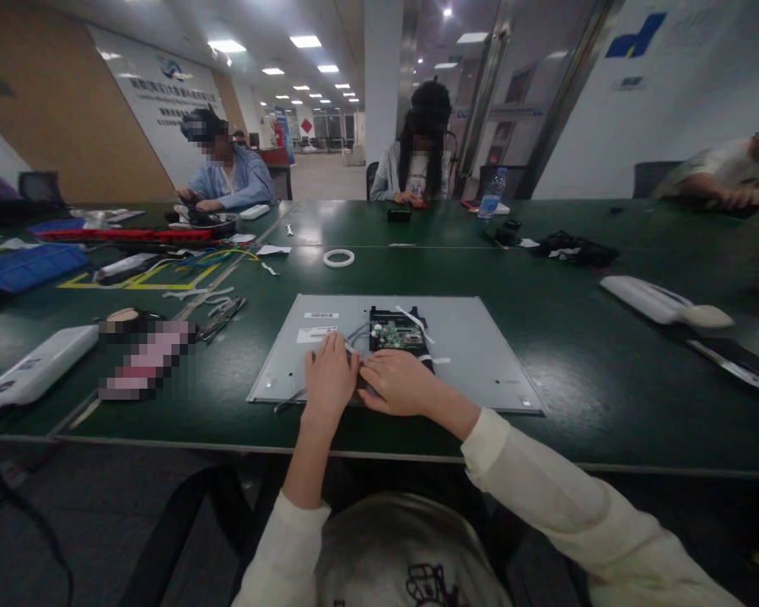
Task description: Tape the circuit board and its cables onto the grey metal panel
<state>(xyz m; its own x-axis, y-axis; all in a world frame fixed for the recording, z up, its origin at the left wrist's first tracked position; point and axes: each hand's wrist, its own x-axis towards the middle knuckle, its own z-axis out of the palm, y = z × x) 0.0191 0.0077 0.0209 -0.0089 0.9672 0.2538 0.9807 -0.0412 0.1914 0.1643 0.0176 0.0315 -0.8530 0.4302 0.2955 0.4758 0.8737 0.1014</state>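
Observation:
A flat grey panel [481, 354] lies on the table before me, with a green circuit board [398, 333] in a black frame on its middle. From the board a grey cable [357, 334] runs down beneath my hands, and its loose end comes out at the lower left. My left hand [329, 379] is closed over the cable left of the board, fingers pressed together. Close against it, my right hand [395, 381] is curled at the panel's lower middle. What lies between its fingertips is hidden. A white strip [421, 324] sticks up over the board.
Beyond the panel lies a white tape roll [338, 259]. On the left are a white power bank-like case [38, 367], a blurred pink item [148, 358] and a blue tray [31, 268]. A white device [645, 299] rests on the right. Several people sit around the table.

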